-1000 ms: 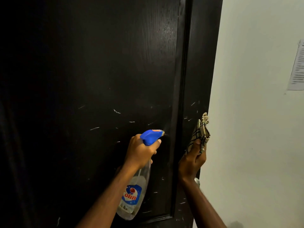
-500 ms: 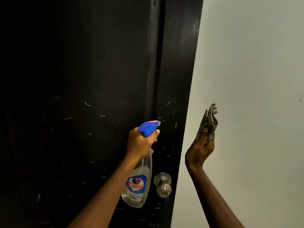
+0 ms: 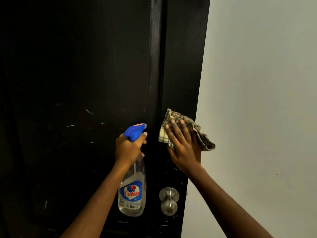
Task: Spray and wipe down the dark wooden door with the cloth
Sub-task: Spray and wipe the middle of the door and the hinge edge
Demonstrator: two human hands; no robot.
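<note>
The dark wooden door (image 3: 85, 66) fills the left and middle of the head view, with pale scratch marks across its lower part. My left hand (image 3: 127, 148) grips the neck of a clear spray bottle (image 3: 133, 191) with a blue trigger head, its nozzle aimed at the door's raised moulding. My right hand (image 3: 183, 145) lies flat with straight fingers on a checked cloth (image 3: 178, 117), pressing it against the door's right stile above the knob. One end of the cloth hangs past the door's edge.
A round metal doorknob (image 3: 169, 200) sticks out of the stile below my right hand, just right of the bottle. A plain pale wall (image 3: 257, 100) fills the right side beyond the door's edge.
My right hand has swung from beside the wall onto the door and now presses the cloth flat against the stile. The bottle stays raised in my left hand. The view has shifted slightly.
</note>
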